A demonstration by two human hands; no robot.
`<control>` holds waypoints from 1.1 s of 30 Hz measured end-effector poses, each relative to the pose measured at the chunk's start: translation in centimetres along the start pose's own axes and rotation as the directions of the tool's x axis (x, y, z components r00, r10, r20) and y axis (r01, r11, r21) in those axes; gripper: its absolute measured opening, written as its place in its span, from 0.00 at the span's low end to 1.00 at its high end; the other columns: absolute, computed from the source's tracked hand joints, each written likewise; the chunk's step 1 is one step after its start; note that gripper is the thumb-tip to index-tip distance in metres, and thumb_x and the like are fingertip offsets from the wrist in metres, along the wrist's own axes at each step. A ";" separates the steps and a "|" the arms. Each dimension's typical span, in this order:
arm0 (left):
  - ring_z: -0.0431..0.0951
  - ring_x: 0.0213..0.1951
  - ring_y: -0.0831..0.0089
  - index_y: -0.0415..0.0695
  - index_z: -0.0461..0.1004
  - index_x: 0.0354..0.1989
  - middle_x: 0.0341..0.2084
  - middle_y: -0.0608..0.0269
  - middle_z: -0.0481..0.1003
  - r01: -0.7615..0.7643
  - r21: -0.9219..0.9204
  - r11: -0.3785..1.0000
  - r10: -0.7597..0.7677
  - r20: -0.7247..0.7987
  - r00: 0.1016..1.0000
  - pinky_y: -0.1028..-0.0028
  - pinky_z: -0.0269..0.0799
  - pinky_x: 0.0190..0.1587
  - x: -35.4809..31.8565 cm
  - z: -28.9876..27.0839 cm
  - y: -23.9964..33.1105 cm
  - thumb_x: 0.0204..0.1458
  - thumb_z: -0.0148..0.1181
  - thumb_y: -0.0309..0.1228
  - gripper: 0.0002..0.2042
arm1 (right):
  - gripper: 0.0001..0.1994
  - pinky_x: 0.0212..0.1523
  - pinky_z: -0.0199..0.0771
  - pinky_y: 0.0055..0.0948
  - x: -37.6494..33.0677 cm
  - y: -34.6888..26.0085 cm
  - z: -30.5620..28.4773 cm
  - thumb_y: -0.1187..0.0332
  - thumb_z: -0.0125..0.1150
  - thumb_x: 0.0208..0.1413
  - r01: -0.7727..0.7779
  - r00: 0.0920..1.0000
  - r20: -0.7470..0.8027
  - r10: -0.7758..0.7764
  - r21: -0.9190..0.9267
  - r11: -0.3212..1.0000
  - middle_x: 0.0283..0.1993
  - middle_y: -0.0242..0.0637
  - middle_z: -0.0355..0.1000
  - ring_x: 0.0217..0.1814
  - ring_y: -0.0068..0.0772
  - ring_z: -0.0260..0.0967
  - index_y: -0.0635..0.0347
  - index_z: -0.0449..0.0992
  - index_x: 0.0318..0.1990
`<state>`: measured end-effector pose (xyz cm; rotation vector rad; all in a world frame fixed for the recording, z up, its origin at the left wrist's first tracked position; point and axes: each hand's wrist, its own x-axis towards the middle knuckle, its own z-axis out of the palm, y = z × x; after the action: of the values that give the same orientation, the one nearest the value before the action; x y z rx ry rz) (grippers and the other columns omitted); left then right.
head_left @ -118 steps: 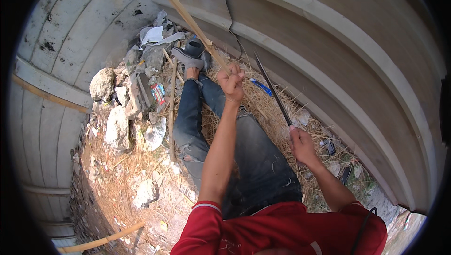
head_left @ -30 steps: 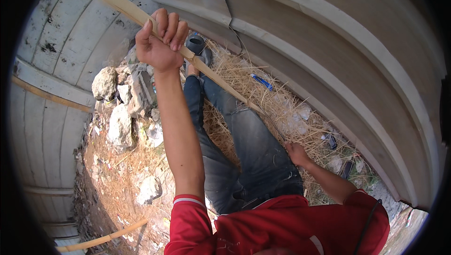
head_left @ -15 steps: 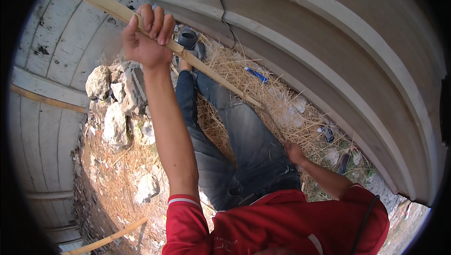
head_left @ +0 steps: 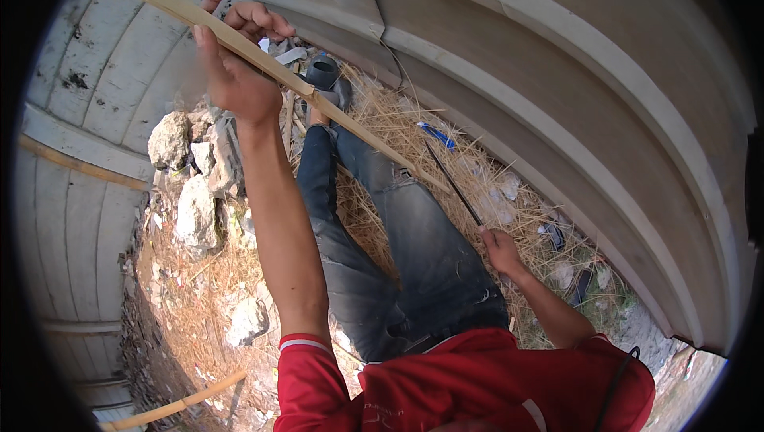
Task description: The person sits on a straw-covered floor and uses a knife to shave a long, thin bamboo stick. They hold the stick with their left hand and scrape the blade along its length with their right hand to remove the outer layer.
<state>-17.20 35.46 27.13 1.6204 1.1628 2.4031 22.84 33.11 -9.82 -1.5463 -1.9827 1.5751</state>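
A long pale split-bamboo strip [head_left: 358, 128] slants from the upper left down across my right leg, its lower end near the knife tip. My left hand [head_left: 245, 74] holds it near the upper end, with a loosened grip: the strip lies between thumb and fingers, and the fingers are partly stretched. A joint shows on the strip just below that hand. In my right hand [head_left: 500, 254], beside my right thigh, is a knife [head_left: 455, 187] with a long, thin dark blade. It points up and left, and the fingers are closed round its handle end.
Rough stones [head_left: 197, 213] are piled to the left of my legs. Straw-like shavings [head_left: 398, 106] cover the ground, with a blue scrap [head_left: 437, 135] among them. A ribbed metal wall [head_left: 557, 106] curves along the right. Another bamboo piece [head_left: 179, 406] lies at lower left.
My left hand's fingers have loosened and spread from their wrap round the strip. My right hand has risen slightly, and the knife blade now shows plainly. The strip has barely moved.
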 end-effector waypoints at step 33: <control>0.60 0.21 0.83 0.48 0.72 0.47 0.19 0.74 0.65 -0.059 -0.678 0.733 0.016 -0.070 0.997 0.78 0.52 0.24 8.8 4.3 2.0 0.68 0.38 0.58 0.26 | 0.26 0.13 0.61 0.21 -13.1 -31.9 -19.2 0.46 0.39 0.75 0.513 0.794 -0.207 -0.572 0.732 0.447 0.18 0.26 0.59 0.12 0.15 0.54 0.63 0.69 0.44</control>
<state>-17.07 39.96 36.05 1.3176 0.1569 2.4620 22.31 37.77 29.32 -0.4323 -1.2783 1.7862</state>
